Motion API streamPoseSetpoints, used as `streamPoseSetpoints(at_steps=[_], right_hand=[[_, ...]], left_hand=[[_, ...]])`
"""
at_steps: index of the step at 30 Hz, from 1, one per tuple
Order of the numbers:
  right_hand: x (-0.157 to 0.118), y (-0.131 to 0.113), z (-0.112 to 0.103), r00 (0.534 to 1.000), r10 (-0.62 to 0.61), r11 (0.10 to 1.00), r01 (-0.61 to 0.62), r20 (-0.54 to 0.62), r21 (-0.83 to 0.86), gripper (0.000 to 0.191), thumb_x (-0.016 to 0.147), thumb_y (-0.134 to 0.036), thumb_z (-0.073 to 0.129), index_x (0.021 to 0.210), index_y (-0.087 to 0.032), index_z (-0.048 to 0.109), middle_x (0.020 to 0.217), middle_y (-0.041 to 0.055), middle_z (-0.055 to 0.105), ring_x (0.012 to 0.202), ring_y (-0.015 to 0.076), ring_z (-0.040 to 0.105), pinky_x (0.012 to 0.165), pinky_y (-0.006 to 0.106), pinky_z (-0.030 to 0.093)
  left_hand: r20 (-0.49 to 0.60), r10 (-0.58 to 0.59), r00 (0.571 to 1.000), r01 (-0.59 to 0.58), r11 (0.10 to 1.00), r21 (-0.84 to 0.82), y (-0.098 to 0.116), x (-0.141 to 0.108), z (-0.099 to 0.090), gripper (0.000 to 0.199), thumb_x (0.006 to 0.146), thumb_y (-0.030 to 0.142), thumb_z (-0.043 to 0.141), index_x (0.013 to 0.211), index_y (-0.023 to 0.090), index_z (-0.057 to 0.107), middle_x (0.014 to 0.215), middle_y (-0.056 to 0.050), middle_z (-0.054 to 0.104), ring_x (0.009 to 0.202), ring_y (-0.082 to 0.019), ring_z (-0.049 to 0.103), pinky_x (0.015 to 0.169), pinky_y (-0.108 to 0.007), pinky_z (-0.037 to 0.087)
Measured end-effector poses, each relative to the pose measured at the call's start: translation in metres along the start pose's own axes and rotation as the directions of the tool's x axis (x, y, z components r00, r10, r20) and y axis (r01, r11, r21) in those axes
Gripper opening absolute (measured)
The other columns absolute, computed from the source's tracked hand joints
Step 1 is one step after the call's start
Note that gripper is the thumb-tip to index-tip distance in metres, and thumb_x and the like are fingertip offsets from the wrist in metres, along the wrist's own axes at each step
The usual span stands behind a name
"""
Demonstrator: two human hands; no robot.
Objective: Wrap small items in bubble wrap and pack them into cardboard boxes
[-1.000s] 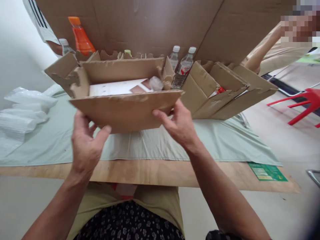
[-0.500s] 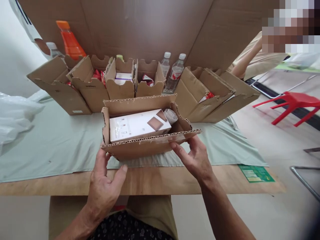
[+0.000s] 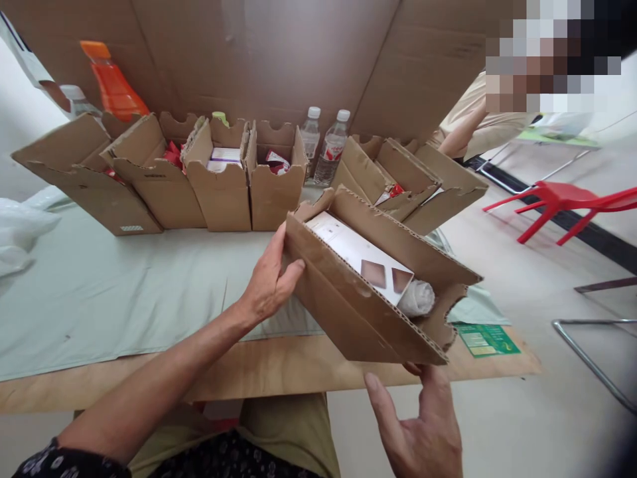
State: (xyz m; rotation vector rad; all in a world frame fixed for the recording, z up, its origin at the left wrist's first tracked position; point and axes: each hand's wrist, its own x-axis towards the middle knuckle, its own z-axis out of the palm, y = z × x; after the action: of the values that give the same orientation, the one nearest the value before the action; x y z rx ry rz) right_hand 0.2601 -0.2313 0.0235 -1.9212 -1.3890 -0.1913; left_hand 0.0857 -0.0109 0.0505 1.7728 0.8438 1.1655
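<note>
An open cardboard box (image 3: pixel 358 299) is turned at a slant near the table's front edge. Inside it lie a white carton (image 3: pixel 355 255) with brown squares printed on it and a roll of clear wrap (image 3: pixel 418 298). My left hand (image 3: pixel 273 279) grips the box at its far left end, thumb on the near wall. My right hand (image 3: pixel 418 418) is below the near right corner, thumb spread apart; its fingertips reach under the box and are partly hidden.
Several cardboard boxes (image 3: pixel 223 199) line the back of the table, with two clear bottles (image 3: pixel 331 149) and an orange bottle (image 3: pixel 117 86). Plastic bags (image 3: pixel 22 232) lie left. A red stool (image 3: pixel 552 199) and a person's arm (image 3: pixel 460 136) are at right.
The box has swung clockwise and shifted right, its right end now nearer me. My left hand has moved forward and right with it; my right hand has come down toward me. The view has shifted right.
</note>
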Motion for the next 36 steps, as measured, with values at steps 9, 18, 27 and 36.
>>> streamPoseSetpoints(at_steps=[9, 18, 27, 36], right_hand=[[0.03, 0.06, 0.018, 0.99, 0.138, 0.974, -0.139, 0.021, 0.176, 0.075, 0.088, -0.054, 0.072, 0.151, -0.019, 0.049, 0.14, 0.0196, 0.062, 0.114, 0.0336, 0.067, 0.094, 0.052, 0.058], [0.086, 0.077, 0.05, 0.922, 0.096, 0.892, -0.247, 0.376, 0.378, 0.044, 0.082, -0.06, 0.075, 0.101, -0.023, 0.062, 0.092, 0.0071, 0.074, 0.084, 0.0249, 0.071, 0.071, 0.037, 0.059], [0.122, 0.069, 0.064, 0.903, 0.048, 0.929, -0.197, 0.427, 0.313, 0.049, 0.086, -0.061, 0.065, 0.114, -0.021, 0.061, 0.106, 0.0101, 0.075, 0.085, 0.0254, 0.07, 0.067, 0.038, 0.055], [0.156, 0.046, 0.091, 0.922, 0.11, 0.954, -0.203, 0.37, 0.22, 0.053, 0.079, -0.061, 0.067, 0.113, -0.02, 0.061, 0.098, 0.0087, 0.078, 0.065, 0.021, 0.065, 0.066, 0.038, 0.052]], left_hand=[[-0.026, -0.074, 0.997, 0.075, 0.995, 0.069, -0.026, -0.013, 0.04, 0.071, 0.1, 0.045, 0.055, 0.163, 0.022, 0.03, 0.173, -0.015, 0.029, 0.163, -0.032, 0.023, 0.133, -0.059, 0.02], [0.094, -0.096, 0.991, 0.091, 0.994, 0.063, -0.032, -0.028, 0.058, 0.068, 0.105, 0.053, 0.044, 0.163, 0.022, 0.032, 0.173, -0.015, 0.031, 0.162, -0.031, 0.026, 0.135, -0.056, 0.019], [0.09, -0.027, 0.996, 0.027, 1.0, -0.006, -0.033, -0.03, 0.059, 0.069, 0.105, 0.061, 0.037, 0.162, 0.023, 0.035, 0.171, -0.015, 0.035, 0.161, -0.03, 0.03, 0.134, -0.055, 0.023], [0.137, -0.16, 0.978, 0.15, 0.985, 0.081, -0.052, -0.011, 0.046, 0.07, 0.105, 0.056, 0.04, 0.163, 0.017, 0.033, 0.17, -0.018, 0.037, 0.16, -0.032, 0.033, 0.133, -0.058, 0.024]])
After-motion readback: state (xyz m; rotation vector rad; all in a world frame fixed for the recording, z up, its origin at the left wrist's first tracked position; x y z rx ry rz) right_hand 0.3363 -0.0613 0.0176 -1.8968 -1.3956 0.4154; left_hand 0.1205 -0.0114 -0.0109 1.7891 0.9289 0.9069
